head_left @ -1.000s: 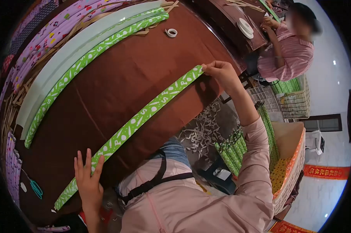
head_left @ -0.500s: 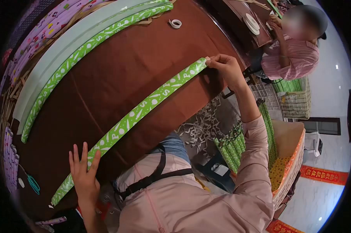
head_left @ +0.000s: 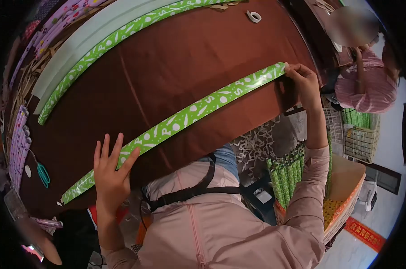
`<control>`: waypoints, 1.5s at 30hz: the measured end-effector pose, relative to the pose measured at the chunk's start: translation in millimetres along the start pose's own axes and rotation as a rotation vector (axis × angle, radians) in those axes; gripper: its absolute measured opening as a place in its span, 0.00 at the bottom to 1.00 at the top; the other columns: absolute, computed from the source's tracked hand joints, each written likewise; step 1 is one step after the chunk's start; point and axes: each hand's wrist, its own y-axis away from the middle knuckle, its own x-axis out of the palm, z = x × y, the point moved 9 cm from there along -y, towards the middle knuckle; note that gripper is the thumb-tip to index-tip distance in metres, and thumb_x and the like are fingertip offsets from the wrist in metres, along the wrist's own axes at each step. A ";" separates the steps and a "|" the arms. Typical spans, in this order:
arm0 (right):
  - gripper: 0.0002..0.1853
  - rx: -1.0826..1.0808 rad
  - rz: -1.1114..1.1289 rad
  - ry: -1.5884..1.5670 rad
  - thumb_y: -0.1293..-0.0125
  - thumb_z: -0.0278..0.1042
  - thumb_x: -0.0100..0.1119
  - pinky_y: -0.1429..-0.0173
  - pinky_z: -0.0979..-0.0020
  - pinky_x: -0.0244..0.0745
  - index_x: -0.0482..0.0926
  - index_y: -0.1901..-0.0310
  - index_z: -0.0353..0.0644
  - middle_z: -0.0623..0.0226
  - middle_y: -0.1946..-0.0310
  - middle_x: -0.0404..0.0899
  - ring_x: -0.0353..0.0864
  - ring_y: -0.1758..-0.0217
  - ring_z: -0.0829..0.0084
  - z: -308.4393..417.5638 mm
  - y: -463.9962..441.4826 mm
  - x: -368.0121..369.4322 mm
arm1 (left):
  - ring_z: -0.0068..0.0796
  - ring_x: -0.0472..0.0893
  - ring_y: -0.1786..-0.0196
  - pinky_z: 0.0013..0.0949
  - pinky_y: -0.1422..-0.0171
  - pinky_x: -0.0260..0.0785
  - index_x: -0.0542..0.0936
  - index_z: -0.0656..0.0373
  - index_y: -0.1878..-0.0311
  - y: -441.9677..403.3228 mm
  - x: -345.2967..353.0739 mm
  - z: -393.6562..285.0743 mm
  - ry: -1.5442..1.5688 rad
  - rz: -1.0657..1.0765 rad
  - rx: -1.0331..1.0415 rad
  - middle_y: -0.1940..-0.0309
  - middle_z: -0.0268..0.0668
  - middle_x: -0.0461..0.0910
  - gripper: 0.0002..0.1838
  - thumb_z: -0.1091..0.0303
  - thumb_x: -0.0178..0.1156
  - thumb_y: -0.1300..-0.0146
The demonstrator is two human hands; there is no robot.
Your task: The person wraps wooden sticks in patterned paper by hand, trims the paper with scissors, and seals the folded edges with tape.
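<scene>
A long roll of green wrapping paper (head_left: 180, 121) with white letters and shapes lies slantwise on the brown-covered table. My left hand (head_left: 113, 175) rests flat over its near-left part, fingers spread and open. At the roll's far right end, my right hand (head_left: 304, 83) is closed in a pinch on a small pale tab (head_left: 286, 67). Whether the fingertips also grip the paper is hard to make out. By the left tip lies a white scrap (head_left: 59, 204). Another green roll (head_left: 95, 51) lies along the far side on a pale sheet (head_left: 77, 42).
A tape roll (head_left: 254, 17) sits at the table's far side, teal-handled scissors (head_left: 43, 175) at the left. Purple patterned rolls (head_left: 19, 148) are stacked there. Curly white strips (head_left: 259, 143) litter the floor. Baskets hold green rolls (head_left: 286, 172). A person in pink (head_left: 366, 80) works at right.
The view has shifted, so the table and far person appear displaced. My left hand still lies on the roll and my right hand still pinches its end. Part of another person appears at lower left.
</scene>
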 end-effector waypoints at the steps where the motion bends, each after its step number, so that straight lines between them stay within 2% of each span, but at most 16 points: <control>1: 0.07 -0.008 -0.018 -0.002 0.31 0.31 0.63 0.56 0.78 0.72 0.83 0.64 0.37 0.73 0.68 0.82 0.77 0.64 0.85 -1.2 -0.4 -0.6 | 0.57 0.61 0.24 0.62 0.24 0.51 0.81 0.42 0.38 0.5 -1.7 1.3 -0.009 0.003 -0.010 0.27 0.44 0.66 0.29 0.80 0.57 0.43; 3: 0.07 -0.014 -0.016 -0.004 0.31 0.31 0.64 0.56 0.78 0.72 0.83 0.64 0.37 0.73 0.68 0.82 0.76 0.64 0.85 -5.3 -2.5 -3.4 | 0.58 0.60 0.24 0.63 0.23 0.47 0.79 0.45 0.36 1.0 -4.0 -0.3 0.023 0.020 0.012 0.27 0.45 0.65 0.24 0.68 0.59 0.38; 4: 0.07 -0.021 -0.025 0.002 0.31 0.32 0.64 0.56 0.78 0.72 0.83 0.64 0.37 0.74 0.68 0.82 0.76 0.64 0.85 -5.5 -2.9 -3.7 | 0.58 0.60 0.24 0.63 0.23 0.47 0.79 0.45 0.36 0.7 -4.6 -0.1 0.016 0.022 0.002 0.27 0.45 0.65 0.24 0.68 0.59 0.38; 6: 0.07 0.015 -0.002 -0.030 0.31 0.32 0.64 0.55 0.78 0.72 0.83 0.64 0.37 0.74 0.68 0.82 0.76 0.63 0.85 -6.4 -1.6 -2.0 | 0.58 0.57 0.23 0.64 0.21 0.40 0.75 0.50 0.32 -0.7 -8.4 3.1 0.087 -0.018 -0.061 0.26 0.46 0.64 0.25 0.58 0.53 0.32; 9: 0.08 0.021 -0.049 0.016 0.31 0.32 0.64 0.57 0.77 0.73 0.82 0.64 0.36 0.72 0.66 0.83 0.78 0.64 0.83 -1.5 1.4 -1.0 | 0.59 0.53 0.22 0.64 0.21 0.34 0.69 0.55 0.28 -1.0 -2.5 11.9 0.063 -0.009 -0.178 0.25 0.46 0.61 0.28 0.54 0.45 0.27; 12: 0.07 -0.020 -0.047 -0.016 0.31 0.32 0.65 0.59 0.77 0.74 0.82 0.63 0.37 0.71 0.66 0.83 0.79 0.64 0.82 -4.8 -1.3 -3.0 | 0.59 0.50 0.21 0.64 0.21 0.31 0.64 0.57 0.25 -3.2 -1.3 13.0 0.000 0.001 -0.232 0.24 0.47 0.58 0.29 0.55 0.43 0.26; 22: 0.07 -0.032 -0.102 -0.047 0.32 0.31 0.65 0.57 0.78 0.73 0.83 0.65 0.36 0.72 0.67 0.82 0.78 0.64 0.84 -2.4 3.0 0.5 | 0.60 0.49 0.21 0.62 0.21 0.33 0.60 0.60 0.24 -7.1 4.6 17.0 -0.135 0.042 -0.318 0.23 0.47 0.55 0.32 0.53 0.44 0.25; 24: 0.05 0.036 -0.074 -0.002 0.31 0.28 0.62 0.46 0.78 0.72 0.83 0.62 0.36 0.71 0.60 0.83 0.79 0.55 0.83 -3.2 6.3 0.9 | 0.60 0.49 0.21 0.62 0.21 0.34 0.60 0.60 0.24 -4.6 7.2 19.2 -0.136 0.018 -0.302 0.23 0.46 0.55 0.32 0.53 0.44 0.25; 31: 0.06 -0.053 -0.202 -0.113 0.34 0.26 0.63 0.43 0.75 0.72 0.81 0.69 0.35 0.62 0.54 0.83 0.80 0.50 0.77 1.2 15.2 9.4 | 0.55 0.48 0.20 0.59 0.20 0.35 0.58 0.59 0.23 -4.2 10.8 20.7 -0.216 0.019 -0.303 0.22 0.44 0.54 0.31 0.55 0.40 0.24; 33: 0.07 -0.102 -0.220 -0.099 0.34 0.27 0.65 0.51 0.75 0.76 0.81 0.69 0.33 0.61 0.54 0.84 0.81 0.57 0.77 5.9 16.8 9.5 | 0.55 0.48 0.20 0.59 0.20 0.34 0.58 0.59 0.23 -5.4 12.0 19.3 -0.230 0.027 -0.294 0.22 0.43 0.54 0.30 0.55 0.39 0.24; 35: 0.07 -0.096 -0.238 -0.101 0.35 0.26 0.65 0.51 0.75 0.77 0.81 0.69 0.33 0.59 0.54 0.84 0.82 0.56 0.76 5.1 17.6 8.2 | 0.54 0.48 0.20 0.59 0.20 0.34 0.58 0.59 0.23 -4.9 11.9 20.7 -0.260 0.029 -0.314 0.22 0.43 0.54 0.31 0.54 0.39 0.23; 39: 0.04 -0.073 -0.318 -0.047 0.35 0.23 0.64 0.47 0.75 0.77 0.79 0.62 0.34 0.63 0.60 0.84 0.83 0.54 0.74 7.6 20.8 6.8 | 0.55 0.48 0.20 0.61 0.20 0.33 0.58 0.59 0.23 -3.3 12.1 22.2 -0.264 0.039 -0.333 0.22 0.44 0.54 0.31 0.53 0.39 0.23; 40: 0.07 -0.091 -0.305 -0.018 0.35 0.22 0.64 0.52 0.75 0.80 0.77 0.57 0.35 0.63 0.61 0.84 0.84 0.58 0.75 5.2 18.0 1.1 | 0.56 0.48 0.20 0.61 0.20 0.34 0.59 0.59 0.23 -3.8 11.1 20.5 -0.263 0.020 -0.309 0.22 0.44 0.54 0.31 0.52 0.39 0.24; 42: 0.08 -0.094 -0.316 0.048 0.34 0.22 0.63 0.53 0.74 0.80 0.77 0.55 0.36 0.65 0.61 0.83 0.83 0.57 0.76 5.0 15.6 -9.4 | 0.59 0.49 0.21 0.64 0.22 0.35 0.60 0.60 0.24 -2.9 10.7 20.1 -0.254 -0.013 -0.279 0.22 0.45 0.55 0.32 0.51 0.41 0.24; 43: 0.09 -0.212 -0.291 0.019 0.33 0.23 0.63 0.52 0.74 0.79 0.76 0.53 0.36 0.66 0.59 0.82 0.82 0.55 0.76 11.9 15.0 -12.5 | 0.59 0.49 0.21 0.64 0.22 0.35 0.60 0.60 0.24 -1.9 9.8 22.4 -0.263 -0.010 -0.299 0.22 0.45 0.55 0.32 0.51 0.41 0.24; 45: 0.11 -0.255 -0.426 -0.046 0.32 0.23 0.62 0.49 0.75 0.78 0.76 0.50 0.37 0.69 0.57 0.81 0.82 0.54 0.77 14.8 16.4 -30.1 | 0.61 0.50 0.21 0.66 0.22 0.36 0.61 0.60 0.24 -3.7 9.4 18.6 -0.250 -0.011 -0.273 0.23 0.45 0.55 0.32 0.52 0.42 0.25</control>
